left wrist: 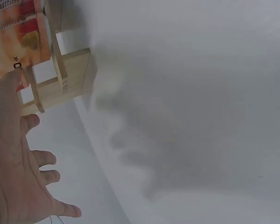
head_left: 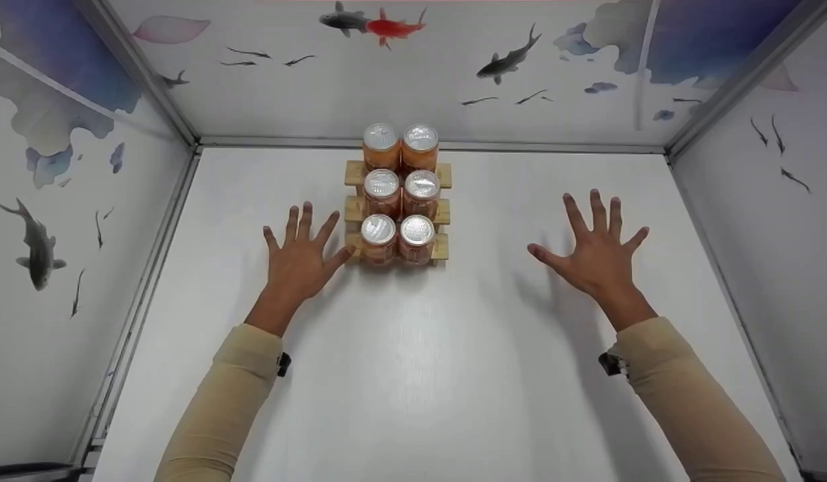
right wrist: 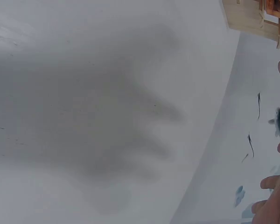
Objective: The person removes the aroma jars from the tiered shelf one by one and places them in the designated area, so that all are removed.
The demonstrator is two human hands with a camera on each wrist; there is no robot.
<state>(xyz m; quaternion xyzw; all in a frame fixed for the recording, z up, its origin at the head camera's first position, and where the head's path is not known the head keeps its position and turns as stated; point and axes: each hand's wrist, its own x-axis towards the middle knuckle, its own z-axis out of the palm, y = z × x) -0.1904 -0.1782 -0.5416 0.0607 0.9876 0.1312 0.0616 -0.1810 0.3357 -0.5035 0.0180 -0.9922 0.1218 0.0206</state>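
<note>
Several orange drink cans with silver lids (head_left: 379, 229) stand upright in pairs on a light wooden rack (head_left: 443, 210) with three tiers. Left of it, my left hand (head_left: 298, 264) is spread over the table, its thumb close to the lowest tier; whether it touches cannot be told. In the left wrist view, that hand (left wrist: 11, 172) shows its palm beside the rack (left wrist: 74, 74) and a can with printed fruit (left wrist: 23, 42). My right hand (head_left: 599, 262) hovers well to the right with fingers spread, holding nothing. Only its edge (right wrist: 275, 198) appears in the right wrist view.
The white table (head_left: 400, 375) is enclosed by a back wall (head_left: 413, 87) and side walls printed with fish and lotus leaves. Metal strips (head_left: 280, 142) run along the table's back edge, close behind the rack. Both hands cast shadows on the tabletop.
</note>
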